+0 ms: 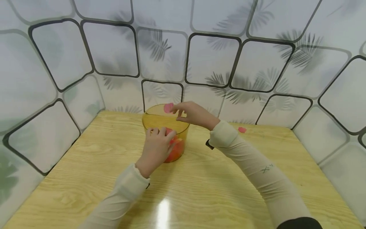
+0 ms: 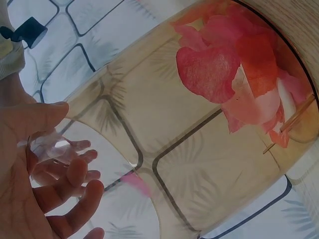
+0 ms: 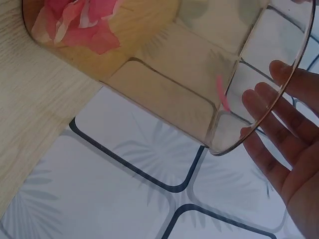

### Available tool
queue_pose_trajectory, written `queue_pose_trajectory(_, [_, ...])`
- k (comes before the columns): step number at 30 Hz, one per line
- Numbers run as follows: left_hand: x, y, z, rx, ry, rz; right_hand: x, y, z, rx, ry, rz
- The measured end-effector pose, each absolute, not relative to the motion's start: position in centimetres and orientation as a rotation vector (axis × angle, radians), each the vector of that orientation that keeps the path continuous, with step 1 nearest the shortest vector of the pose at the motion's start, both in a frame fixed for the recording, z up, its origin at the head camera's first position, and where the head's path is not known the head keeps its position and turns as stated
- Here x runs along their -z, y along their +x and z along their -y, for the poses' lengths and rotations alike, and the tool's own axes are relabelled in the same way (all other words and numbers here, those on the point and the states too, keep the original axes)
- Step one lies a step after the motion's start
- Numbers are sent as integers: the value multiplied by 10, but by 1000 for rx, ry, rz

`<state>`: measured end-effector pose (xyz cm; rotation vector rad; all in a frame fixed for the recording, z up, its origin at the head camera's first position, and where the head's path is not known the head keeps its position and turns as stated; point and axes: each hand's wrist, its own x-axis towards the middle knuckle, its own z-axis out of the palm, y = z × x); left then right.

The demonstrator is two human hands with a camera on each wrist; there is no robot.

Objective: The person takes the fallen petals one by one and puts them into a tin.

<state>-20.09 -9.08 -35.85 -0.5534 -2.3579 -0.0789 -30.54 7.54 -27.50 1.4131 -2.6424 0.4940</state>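
Observation:
A transparent amber tub [image 1: 183, 140] stands on the table with red, pink and orange petals [image 2: 209, 74] heaped at its bottom. My right hand [image 1: 197, 114] is over the tub's far right rim, fingers spread and apart from one another. Just past its fingertips, a single pink petal [image 1: 168, 108] is in the air at the mouth; the right wrist view shows this petal [image 3: 223, 93] clear of the fingers. At the near side of the rim is my left hand [image 1: 157, 144], its fingers loosely bent and holding nothing. Whether it touches the rim I cannot tell.
One loose pink petal [image 1: 242, 129] lies on the wooden table [image 1: 228, 190] towards the back right, beyond the right forearm. White wall panels [image 1: 163, 54] with dark outlines and leaf prints rise at the back and both sides of the table.

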Motion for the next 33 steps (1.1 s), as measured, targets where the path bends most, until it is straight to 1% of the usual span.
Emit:
queue_pose_trajectory(4, [358,-201,89,79,-555,2371,276,-305,-79,-501,1399,2665])
queue_pose_trajectory(7, [357,-201,89,78,-548,2373,275,-306,-92,-530,1364,2638])
queue_pose_trajectory(11, [357,-201,89,79,-544,2381,274,-312,-126,-554,1265,2631])
queue_pose_trajectory(15, [358,-201,90,90,-543,2385,284,-323,-173,-530,1136,2692])
queue_pose_trajectory(21, [357,-200,92,94,-540,2371,319,-346,-252,-455,921,2859])
queue_pose_trajectory(25, [357,-200,91,87,-547,2360,346,-358,-296,-387,790,2999])
queue_pose_trajectory(29, [358,-201,90,81,-560,2343,375,-369,-328,-275,699,3063])
queue_pose_trajectory(33, [358,-200,90,73,-554,2343,399,-378,-343,-235,655,3101])
